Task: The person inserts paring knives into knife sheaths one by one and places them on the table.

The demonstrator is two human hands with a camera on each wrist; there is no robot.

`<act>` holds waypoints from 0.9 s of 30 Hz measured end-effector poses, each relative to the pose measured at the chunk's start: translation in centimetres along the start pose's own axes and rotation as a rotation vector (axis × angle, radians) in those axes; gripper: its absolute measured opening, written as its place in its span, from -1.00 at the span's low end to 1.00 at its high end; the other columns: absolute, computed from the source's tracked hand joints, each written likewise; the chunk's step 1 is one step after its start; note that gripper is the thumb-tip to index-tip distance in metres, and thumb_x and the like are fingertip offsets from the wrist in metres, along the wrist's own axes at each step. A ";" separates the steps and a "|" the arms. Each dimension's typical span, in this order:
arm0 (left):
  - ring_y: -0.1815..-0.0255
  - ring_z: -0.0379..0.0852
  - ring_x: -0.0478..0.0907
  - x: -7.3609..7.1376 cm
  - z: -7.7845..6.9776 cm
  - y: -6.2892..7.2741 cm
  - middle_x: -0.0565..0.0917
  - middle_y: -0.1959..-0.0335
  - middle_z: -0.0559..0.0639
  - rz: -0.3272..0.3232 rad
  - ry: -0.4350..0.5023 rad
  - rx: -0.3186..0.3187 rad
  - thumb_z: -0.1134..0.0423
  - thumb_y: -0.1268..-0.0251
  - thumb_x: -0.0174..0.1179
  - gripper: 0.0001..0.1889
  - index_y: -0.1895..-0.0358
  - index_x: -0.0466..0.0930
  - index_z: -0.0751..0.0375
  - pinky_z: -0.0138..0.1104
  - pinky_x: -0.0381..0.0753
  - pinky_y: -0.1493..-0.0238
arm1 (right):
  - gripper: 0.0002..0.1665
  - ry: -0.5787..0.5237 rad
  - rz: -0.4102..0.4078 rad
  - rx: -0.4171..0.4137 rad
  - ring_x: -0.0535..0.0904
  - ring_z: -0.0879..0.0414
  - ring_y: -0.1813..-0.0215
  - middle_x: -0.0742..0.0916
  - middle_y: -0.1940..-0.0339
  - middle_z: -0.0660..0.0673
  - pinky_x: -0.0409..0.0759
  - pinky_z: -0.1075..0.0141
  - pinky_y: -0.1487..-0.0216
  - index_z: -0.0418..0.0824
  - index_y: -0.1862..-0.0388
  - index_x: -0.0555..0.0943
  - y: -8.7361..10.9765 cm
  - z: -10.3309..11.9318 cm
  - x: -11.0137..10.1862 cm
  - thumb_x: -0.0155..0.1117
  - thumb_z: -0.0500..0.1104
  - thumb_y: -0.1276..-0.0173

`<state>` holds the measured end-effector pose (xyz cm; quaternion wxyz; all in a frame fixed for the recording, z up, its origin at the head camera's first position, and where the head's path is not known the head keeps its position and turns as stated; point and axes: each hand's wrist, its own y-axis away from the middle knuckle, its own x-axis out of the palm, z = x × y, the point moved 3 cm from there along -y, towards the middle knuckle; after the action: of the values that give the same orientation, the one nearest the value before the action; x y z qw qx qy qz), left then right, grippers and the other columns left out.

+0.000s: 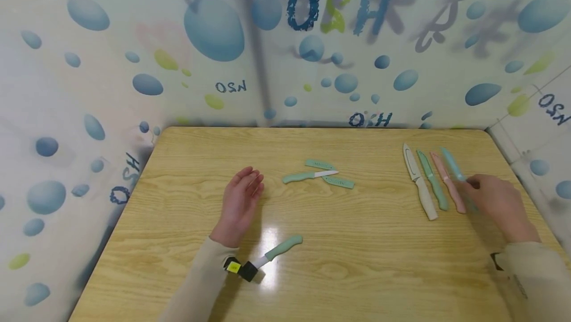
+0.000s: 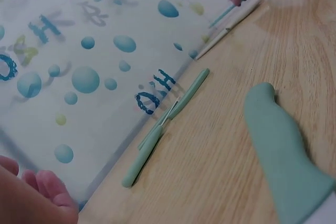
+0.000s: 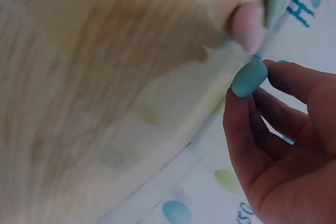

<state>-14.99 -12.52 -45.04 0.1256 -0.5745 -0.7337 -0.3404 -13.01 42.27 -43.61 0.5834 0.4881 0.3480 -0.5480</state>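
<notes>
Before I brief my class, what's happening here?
A person's right hand pinches a blue knife by its handle, next to a row of three: a pink knife, a green knife and a white knife. The left hand holds nothing. Two green-handled knives with bare blades lie apart from that row.

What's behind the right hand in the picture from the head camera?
A blue knife, pinched by the right hand; its far end shows beyond the hand. The hand covers its middle, and the tabletop directly behind the hand cannot be seen.
</notes>
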 end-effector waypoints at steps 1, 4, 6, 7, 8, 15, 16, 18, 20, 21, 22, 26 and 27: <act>0.07 -0.14 0.60 -0.1 0.0 0.0 0.59 0.13 -0.04 -0.004 0.002 0.000 0.44 -0.58 0.03 -0.87 -0.05 0.41 0.19 -0.40 0.65 0.00 | -0.26 -0.003 0.010 0.004 0.62 -0.45 0.18 0.66 0.00 -0.61 0.58 -0.10 0.35 -0.63 -0.17 0.53 0.0 -0.1 0.0 0.03 0.13 -0.67; 0.06 -0.15 0.60 -0.2 -0.1 0.0 0.59 0.12 -0.05 -0.005 -0.011 0.005 0.43 -0.59 0.03 -0.86 -0.06 0.41 0.19 -0.40 0.64 -0.02 | -0.30 -0.013 0.034 0.006 0.57 -0.21 0.38 0.71 0.28 -0.45 0.47 0.09 0.47 -0.60 -0.06 0.58 -0.2 -0.5 0.1 0.00 0.11 -0.68; 0.04 -0.14 0.59 -0.4 -0.2 0.0 0.58 0.11 -0.05 -0.007 -0.016 0.002 0.41 -0.60 0.03 -0.86 -0.07 0.40 0.18 -0.40 0.64 -0.03 | -0.35 -0.010 0.034 0.003 0.51 -0.09 0.45 0.70 0.40 -0.33 0.40 0.17 0.51 -0.59 -0.01 0.60 -0.2 -0.5 0.2 0.01 0.07 -0.68; 0.03 -0.14 0.58 -0.4 -0.2 0.0 0.57 0.10 -0.05 -0.006 -0.019 0.001 0.41 -0.60 0.02 -0.86 -0.08 0.40 0.18 -0.39 0.63 -0.04 | -0.37 -0.009 0.035 0.002 0.49 -0.07 0.46 0.70 0.42 -0.31 0.39 0.18 0.52 -0.58 0.01 0.61 -0.2 -0.5 0.2 0.02 0.05 -0.68; 0.02 -0.14 0.58 -0.5 -0.2 0.0 0.57 0.09 -0.05 -0.006 -0.017 -0.001 0.41 -0.61 0.02 -0.86 -0.08 0.40 0.18 -0.39 0.63 -0.05 | -0.38 -0.007 0.038 0.002 0.51 -0.08 0.45 0.70 0.41 -0.33 0.40 0.16 0.51 -0.59 0.00 0.60 -0.3 -0.6 0.2 0.03 0.03 -0.68; 0.04 -0.13 0.58 -0.7 -0.3 -0.1 0.58 0.11 -0.05 -0.011 -0.010 0.001 0.41 -0.61 0.02 -0.88 -0.06 0.40 0.18 -0.39 0.63 -0.05 | -0.45 0.013 0.030 -0.009 0.53 -0.07 0.48 0.71 0.41 -0.33 0.47 0.13 0.54 -0.63 0.01 0.58 -0.6 -0.5 0.4 0.10 -0.05 -0.65; 0.04 -0.14 0.59 -0.7 -0.3 -0.1 0.58 0.12 -0.05 -0.015 -0.010 0.001 0.41 -0.60 0.02 -0.88 -0.05 0.41 0.18 -0.39 0.63 -0.04 | -0.45 0.013 0.031 -0.010 0.49 -0.05 0.50 0.70 0.46 -0.28 0.44 0.16 0.55 -0.63 0.01 0.58 -0.6 -0.5 0.5 0.09 -0.05 -0.65; 0.05 -0.13 0.59 -0.7 -0.3 -0.1 0.59 0.13 -0.05 -0.020 -0.009 0.000 0.42 -0.60 0.03 -0.88 -0.04 0.41 0.18 -0.39 0.63 -0.04 | -0.44 0.012 0.026 -0.010 0.45 -0.02 0.53 0.67 0.52 -0.19 0.39 0.19 0.57 -0.64 0.00 0.57 -0.7 -0.6 0.6 0.09 -0.05 -0.65; 0.05 -0.13 0.59 -0.7 -0.4 -0.1 0.58 0.12 -0.05 -0.021 -0.016 0.001 0.42 -0.60 0.03 -0.89 -0.04 0.41 0.18 -0.38 0.63 -0.05 | -0.42 0.013 0.024 -0.010 0.44 -0.02 0.54 0.65 0.55 -0.16 0.36 0.21 0.58 -0.66 -0.02 0.55 -0.7 -0.7 0.7 0.08 -0.04 -0.65; 0.04 -0.13 0.58 -0.8 -0.4 -0.1 0.58 0.12 -0.05 -0.022 -0.017 0.000 0.41 -0.60 0.03 -0.89 -0.04 0.41 0.18 -0.38 0.63 -0.06 | -0.41 0.014 0.025 -0.007 0.43 -0.02 0.54 0.63 0.56 -0.16 0.35 0.21 0.58 -0.66 -0.03 0.54 -0.8 -0.7 0.8 0.08 -0.03 -0.65; 0.04 -0.13 0.58 -0.8 -0.5 -0.1 0.58 0.12 -0.05 -0.023 -0.018 0.000 0.41 -0.60 0.03 -0.89 -0.04 0.41 0.17 -0.38 0.63 -0.06 | -0.40 0.014 0.023 -0.005 0.44 -0.02 0.54 0.64 0.54 -0.17 0.36 0.21 0.59 -0.67 -0.04 0.53 -0.8 -0.7 0.8 0.08 -0.03 -0.65; 0.03 -0.13 0.57 -0.8 -0.8 -0.3 0.56 0.11 -0.06 -0.016 -0.013 0.002 0.41 -0.61 0.01 -0.89 -0.04 0.40 0.16 -0.39 0.62 -0.06 | -0.38 0.017 0.016 -0.003 0.47 -0.04 0.52 0.67 0.48 -0.26 0.40 0.19 0.58 -0.69 -0.04 0.52 -1.0 -0.9 0.8 0.07 -0.02 -0.64; 0.03 -0.13 0.56 -0.8 -0.9 -0.3 0.56 0.11 -0.06 -0.016 -0.009 0.002 0.41 -0.61 0.01 -0.89 -0.04 0.40 0.15 -0.40 0.62 -0.06 | -0.39 0.017 0.014 -0.004 0.47 -0.05 0.51 0.68 0.47 -0.28 0.41 0.18 0.58 -0.68 -0.03 0.52 -1.0 -0.9 0.8 0.07 -0.03 -0.64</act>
<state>-15.18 -13.72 -44.98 0.1202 -0.5701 -0.7391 -0.3380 -13.77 42.96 -44.84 0.5853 0.4940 0.3505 -0.5390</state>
